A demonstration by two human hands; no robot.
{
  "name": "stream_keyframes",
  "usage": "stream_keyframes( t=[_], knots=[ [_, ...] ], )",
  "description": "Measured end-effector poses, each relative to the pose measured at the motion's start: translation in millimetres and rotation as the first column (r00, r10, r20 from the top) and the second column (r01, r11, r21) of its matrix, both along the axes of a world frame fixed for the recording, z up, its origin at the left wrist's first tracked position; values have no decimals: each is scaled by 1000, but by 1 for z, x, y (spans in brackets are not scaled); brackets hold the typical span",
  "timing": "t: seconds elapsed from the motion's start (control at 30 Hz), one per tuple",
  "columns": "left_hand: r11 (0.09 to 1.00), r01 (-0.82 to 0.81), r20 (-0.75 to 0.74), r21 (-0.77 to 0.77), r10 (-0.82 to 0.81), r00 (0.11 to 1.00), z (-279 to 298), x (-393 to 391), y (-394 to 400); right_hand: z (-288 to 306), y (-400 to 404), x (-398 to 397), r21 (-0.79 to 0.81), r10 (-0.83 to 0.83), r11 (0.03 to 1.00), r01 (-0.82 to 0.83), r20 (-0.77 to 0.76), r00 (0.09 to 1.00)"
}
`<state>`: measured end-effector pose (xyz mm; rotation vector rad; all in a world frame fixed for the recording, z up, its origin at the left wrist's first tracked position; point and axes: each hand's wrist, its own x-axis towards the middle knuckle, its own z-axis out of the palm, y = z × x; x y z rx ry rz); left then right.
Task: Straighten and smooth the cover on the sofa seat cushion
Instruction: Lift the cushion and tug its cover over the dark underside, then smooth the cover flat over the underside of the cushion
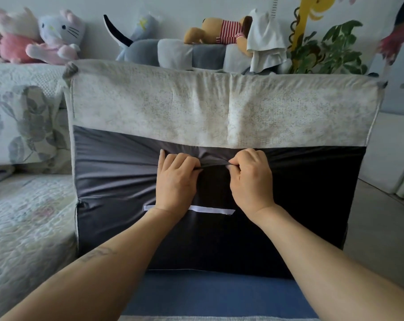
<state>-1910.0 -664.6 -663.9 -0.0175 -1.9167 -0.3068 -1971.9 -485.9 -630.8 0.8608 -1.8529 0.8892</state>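
A large seat cushion (117, 181) stands tilted in front of me, its dark grey underside facing me. A cream textured cover (196, 110) wraps its upper part, with a crease down the middle. My left hand (175, 179) and my right hand (249, 179) sit close together just below the cover's edge. Each pinches the same fold of dark grey fabric (213, 165), pulled taut between them, and wrinkles radiate out to the left. A white label strip (210, 209) shows below my wrists.
A quilted sofa seat (27, 223) and a floral pillow (18, 126) lie on the left. Plush toys (55, 35) and a white cloth (266, 40) line the ledge behind the cushion. A leafy plant (330, 49) is at the back right. Bare floor (377, 228) is on the right.
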Motion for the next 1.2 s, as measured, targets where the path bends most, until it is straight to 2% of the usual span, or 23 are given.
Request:
stream_keyframes(
  t=[0.3, 0.4, 0.47, 0.57, 0.63, 0.9, 1.0, 1.03, 1.07, 1.1, 1.13, 1.17, 1.2],
  knots=[
    [992, 97, -128, 79, -87, 988, 31, -10, 9, 21, -8, -14, -121, -36, 992, 37, 7, 999],
    [993, 82, -64, 90, -76, 995, 12, -15, 8, 3, -12, -21, -86, -42, 995, 48, 71, 997],
    [989, 83, 24, 126, -86, 996, -17, -14, 7, -26, -11, -23, -39, -49, 998, 57, 172, 984],
    [968, 62, 140, 244, -98, 985, -67, -12, 13, -80, -10, -23, 36, -67, 998, 58, 312, 948],
    [941, 54, 161, 334, -114, 980, -83, -13, 16, -96, -12, -25, 25, -70, 998, 66, 356, 932],
    [947, 36, 136, 319, -83, 987, -60, -34, 2, -71, -25, -46, 38, -109, 994, 102, 335, 936],
    [967, -33, 221, 254, -24, 975, -59, -44, -6, -72, -30, -52, 86, -121, 991, 98, 330, 936],
    [972, -69, 330, 226, -9, 944, -64, -46, -10, -82, -28, -56, 180, -143, 981, 76, 395, 908],
    [970, -134, 492, 203, 17, 871, -73, -46, -12, -95, -26, -56, 340, -217, 939, 46, 486, 847],
    [964, -217, 681, 153, 56, 730, -84, -45, -14, -110, -23, -53, 546, -338, 837, -34, 565, 753],
    [962, -258, 830, 94, 67, 554, -97, -40, -14, -128, -20, -47, 671, -432, 730, -129, 599, 674],
    [964, -259, 905, 60, 57, 423, -110, -37, -13, -143, -17, -42, 735, -490, 650, -196, 602, 631],
    [967, -250, 935, 47, 45, 351, -120, -36, -13, -154, -15, -39, 758, -512, 618, -210, 590, 624]
  ],
)
